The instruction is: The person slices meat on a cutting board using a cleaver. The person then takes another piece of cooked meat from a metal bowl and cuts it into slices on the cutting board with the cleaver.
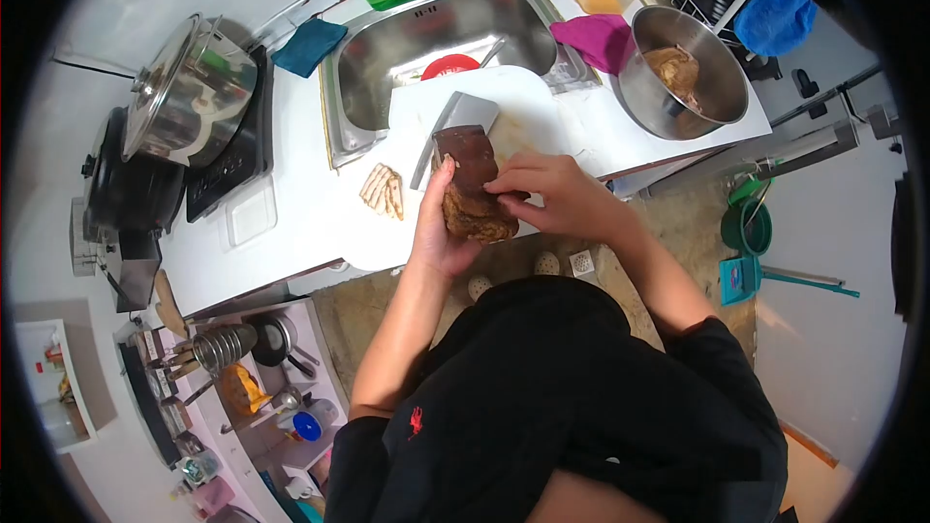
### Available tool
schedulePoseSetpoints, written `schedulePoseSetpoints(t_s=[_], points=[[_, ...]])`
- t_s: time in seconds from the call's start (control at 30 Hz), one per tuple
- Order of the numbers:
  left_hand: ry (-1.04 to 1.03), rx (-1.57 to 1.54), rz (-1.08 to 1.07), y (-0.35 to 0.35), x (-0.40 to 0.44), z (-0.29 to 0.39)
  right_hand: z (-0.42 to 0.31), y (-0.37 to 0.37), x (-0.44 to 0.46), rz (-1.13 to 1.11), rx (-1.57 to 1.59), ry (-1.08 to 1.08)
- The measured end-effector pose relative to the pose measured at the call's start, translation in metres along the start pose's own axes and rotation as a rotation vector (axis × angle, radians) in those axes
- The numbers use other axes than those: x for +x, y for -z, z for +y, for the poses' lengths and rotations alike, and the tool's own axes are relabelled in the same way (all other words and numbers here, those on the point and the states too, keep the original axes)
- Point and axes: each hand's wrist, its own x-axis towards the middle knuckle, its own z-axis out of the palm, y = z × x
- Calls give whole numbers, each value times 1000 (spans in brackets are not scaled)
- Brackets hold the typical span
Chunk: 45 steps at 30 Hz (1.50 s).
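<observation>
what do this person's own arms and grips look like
The black shirt has short sleeves and a small red emblem; the forearms are bare. The left grip and right grip are ungloved, with no watch or bracelet visible.

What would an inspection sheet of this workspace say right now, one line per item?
Surface: white counter, with a white cutting board reaching over the sink's edge.
Job's things: brown meat chunk held over the board; wide blade behind it; pale slices to its left.
Clutter: teal cloth, magenta cloth, clear tray.
Hands: left hand grips the chunk; right hand has its fingers at the chunk's side, grip unclear.
Cables: thin dark line on the left wall, possibly a cord.
Surroundings: sink; steel bowl holding a brown piece.
</observation>
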Motion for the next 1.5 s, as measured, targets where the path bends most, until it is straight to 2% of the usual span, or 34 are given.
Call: schedulePoseSetpoints(t_s=[0.23,0.43,0.63,0.73,0.93,1.13,1.23,1.33,1.37,1.47,1.5], points=[[76,53,-8,2,4,-7,4,-2,-5,-2,26,-39],[81,17,-92,2,11,-11,10,-12,-15,119,72,-179],[75,26,-78,-2,13,-10,9,-20,-18,253,8,-204],[71,32,-137,0,17,-9,7,-21,-18,307,-20,-194],[77,35,14,-7,15,-12,14,-27,-22,339,-18,-114],[104,42,47,4,23,-23,18,-30,-21,259,2,-210],[164,144,13,9,33,-12,13,-14,-18,97,64,-352],[243,150,35,-12,27,11,22,14,-12,22,-132,-33],[269,310,1,-14,27,19,27,22,-15,-92,-102,-82],[510,346,-180,11,54,30,38,25,-11,-140,-444,-31],[498,337,-187,13,61,28,44,26,-10,-150,-427,-22]])
